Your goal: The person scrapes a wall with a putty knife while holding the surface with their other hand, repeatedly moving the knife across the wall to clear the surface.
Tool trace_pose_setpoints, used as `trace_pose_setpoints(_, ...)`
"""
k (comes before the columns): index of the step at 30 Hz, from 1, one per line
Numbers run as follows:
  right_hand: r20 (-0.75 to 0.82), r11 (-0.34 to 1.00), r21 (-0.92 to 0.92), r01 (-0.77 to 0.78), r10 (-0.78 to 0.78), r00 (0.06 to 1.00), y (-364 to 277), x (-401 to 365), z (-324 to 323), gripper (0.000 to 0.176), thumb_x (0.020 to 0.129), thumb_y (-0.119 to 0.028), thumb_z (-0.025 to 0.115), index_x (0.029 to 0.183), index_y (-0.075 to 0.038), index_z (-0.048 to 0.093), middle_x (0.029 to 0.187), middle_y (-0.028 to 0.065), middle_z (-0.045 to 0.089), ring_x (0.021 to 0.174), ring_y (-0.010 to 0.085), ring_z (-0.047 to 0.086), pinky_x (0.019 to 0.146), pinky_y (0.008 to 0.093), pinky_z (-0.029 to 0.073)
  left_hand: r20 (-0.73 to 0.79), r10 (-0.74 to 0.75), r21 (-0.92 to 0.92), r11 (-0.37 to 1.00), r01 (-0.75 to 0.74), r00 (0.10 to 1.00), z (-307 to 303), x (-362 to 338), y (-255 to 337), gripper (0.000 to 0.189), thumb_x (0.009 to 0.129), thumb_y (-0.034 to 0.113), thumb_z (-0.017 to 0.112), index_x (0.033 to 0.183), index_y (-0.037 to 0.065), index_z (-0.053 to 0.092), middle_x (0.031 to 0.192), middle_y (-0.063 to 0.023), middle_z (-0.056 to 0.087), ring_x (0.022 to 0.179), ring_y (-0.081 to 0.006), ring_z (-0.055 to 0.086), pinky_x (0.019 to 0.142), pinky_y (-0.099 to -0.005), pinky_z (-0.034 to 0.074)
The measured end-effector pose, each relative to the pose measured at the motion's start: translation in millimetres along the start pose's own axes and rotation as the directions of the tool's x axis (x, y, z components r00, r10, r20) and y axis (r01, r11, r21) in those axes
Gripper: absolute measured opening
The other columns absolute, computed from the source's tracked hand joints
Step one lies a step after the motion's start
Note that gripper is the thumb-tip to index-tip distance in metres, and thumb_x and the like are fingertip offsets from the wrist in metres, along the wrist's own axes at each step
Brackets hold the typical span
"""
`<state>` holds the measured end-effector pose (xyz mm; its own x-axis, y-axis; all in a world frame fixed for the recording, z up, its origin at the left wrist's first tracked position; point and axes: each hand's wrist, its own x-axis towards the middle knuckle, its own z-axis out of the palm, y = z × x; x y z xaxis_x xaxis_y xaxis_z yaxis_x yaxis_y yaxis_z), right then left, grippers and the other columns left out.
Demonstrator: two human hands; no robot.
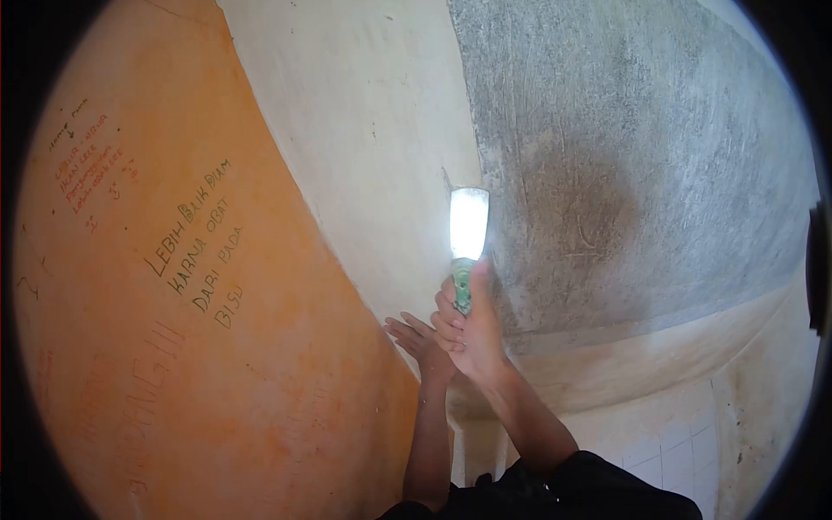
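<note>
High on the wall (763, 373), the right hand (469, 336) clenches a green-handled scraper (468, 227) at the edge of the cream paint (364, 130), left hand (414, 338) spread flat beside it; the grey plaster (624, 156) looks stripped, the cream not yet.

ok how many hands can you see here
2. The right hand grips a green-handled scraper held against the wall. The left hand lies open on the wall just beside it. No others show.

Left of the scraper (469, 230), "LEBIH BAIK DIAM KARNA OBAT DARI PADA BISU" is handwritten on the orange wall (286, 381).
</note>
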<state>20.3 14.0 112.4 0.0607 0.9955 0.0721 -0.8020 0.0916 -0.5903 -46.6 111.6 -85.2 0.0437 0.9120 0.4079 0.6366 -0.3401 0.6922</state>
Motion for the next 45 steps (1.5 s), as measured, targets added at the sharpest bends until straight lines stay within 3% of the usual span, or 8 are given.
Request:
trace_pose_setpoints(4, 0.01, 0.999, 0.022, 0.036, -0.036, 0.999, 3, 7, 1, 0.058, 0.094, -0.069, 0.032, 0.078, -0.015, 0.043, 0.052, -0.0063, 0.027, 0.04, 0.0048, 0.021, 0.035, 0.0209, 0.016, 0.034, -0.041, 0.023, 0.999, 0.04, 0.999, 5, -1, -4, 0.122, 0.083, 0.057, 0.063, 0.144, -0.006, -0.021, 0.147, -0.0381, -0.025, 0.137, -0.0548, -0.025, 0.111, -0.0643, -0.005)
trace_pose_setpoints(7, 0.166, 0.997, 0.022, 0.068, -0.071, 0.984, -14, 23, 16, 0.059, 0.093, -0.07, 0.035, 0.081, -0.013, 0.044, 0.055, -0.005, 0.03, 0.043, 0.0053, 0.025, 0.039, 0.021, 0.02, -0.069, 0.147, 0.163, 0.977, -0.134, 0.987, 20, -2, -29, 0.12, 0.084, 0.057, 0.061, 0.145, -0.005, -0.021, 0.148, -0.0374, -0.025, 0.137, -0.0541, -0.025, 0.111, -0.0645, -0.005)
trace_pose_setpoints(15, 0.011, 0.995, 0.104, -0.009, 0.008, 1.0, 16, 7, 5, 0.055, 0.097, -0.065, 0.031, 0.08, -0.014, 0.042, 0.055, -0.0044, 0.029, 0.039, 0.006, 0.022, 0.036, 0.019, 0.021, -0.105, 0.156, 0.004, 0.988, -0.157, 0.982, 11, -8, -22, 0.098, 0.094, 0.055, 0.044, 0.148, -0.002, -0.015, 0.151, -0.0345, -0.018, 0.139, -0.0537, -0.019, 0.112, -0.0652, -0.002)
trace_pose_setpoints(19, 0.071, 0.994, 0.107, 0.029, -0.036, 0.997, 15, 7, 4, 0.057, 0.095, -0.068, 0.031, 0.079, -0.014, 0.042, 0.053, -0.004, 0.029, 0.039, 0.0069, 0.022, 0.035, 0.0199, 0.022, -0.053, -0.009, -0.043, 0.999, 0.007, 0.999, 40, 3, -50, 0.103, 0.092, 0.057, 0.048, 0.148, -0.002, -0.015, 0.151, -0.0351, -0.018, 0.139, -0.0541, -0.018, 0.112, -0.0661, -0.001)
trace_pose_setpoints(21, 0.044, 0.991, 0.135, -0.022, 0.016, 0.999, 17, 4, 4, 0.057, 0.094, -0.069, 0.032, 0.079, -0.014, 0.043, 0.053, -0.0049, 0.029, 0.039, 0.0067, 0.022, 0.035, 0.0203, 0.021, -0.245, 0.129, 0.273, 0.96, -0.059, 0.961, 53, 9, -46, 0.106, 0.091, 0.056, 0.051, 0.147, -0.003, -0.017, 0.152, -0.0337, -0.019, 0.14, -0.0528, -0.018, 0.112, -0.0663, 0.0)
trace_pose_setpoints(24, 0.157, 0.983, 0.175, 0.048, -0.076, 0.985, -10, 26, 23, 0.058, 0.094, -0.069, 0.032, 0.078, -0.015, 0.044, 0.052, -0.006, 0.029, 0.038, 0.0071, 0.022, 0.034, 0.0215, 0.019, -0.151, 0.197, 0.159, 0.972, -0.173, 0.969, 12, -3, -15, 0.109, 0.09, 0.055, 0.054, 0.147, -0.004, -0.017, 0.151, -0.0349, -0.019, 0.14, -0.0543, -0.017, 0.111, -0.0675, 0.002)
trace_pose_setpoints(29, 0.17, 0.973, 0.227, -0.03, -0.01, 0.985, 12, 7, 6, 0.058, 0.093, -0.07, 0.033, 0.078, -0.015, 0.045, 0.052, -0.0065, 0.03, 0.039, 0.0064, 0.023, 0.034, 0.0212, 0.017, -0.159, 0.151, 0.216, 0.97, -0.115, 0.976, 35, 1, -28, 0.112, 0.087, 0.053, 0.058, 0.146, -0.007, -0.017, 0.149, -0.0385, -0.02, 0.137, -0.0579, -0.019, 0.11, -0.0681, 0.0)
trace_pose_setpoints(45, -0.005, 0.991, 0.131, -0.013, 0.014, 1.0, 8, -6, 1, 0.056, 0.094, -0.067, 0.034, 0.077, -0.016, 0.045, 0.052, -0.0066, 0.03, 0.038, 0.0046, 0.023, 0.033, 0.0195, 0.018, 0.03, 0.017, 0.199, 0.98, -0.022, 0.999, 6, -1, -10, 0.115, 0.087, 0.052, 0.06, 0.143, -0.01, -0.018, 0.147, -0.0399, -0.023, 0.137, -0.0571, -0.02, 0.112, -0.0652, -0.003)
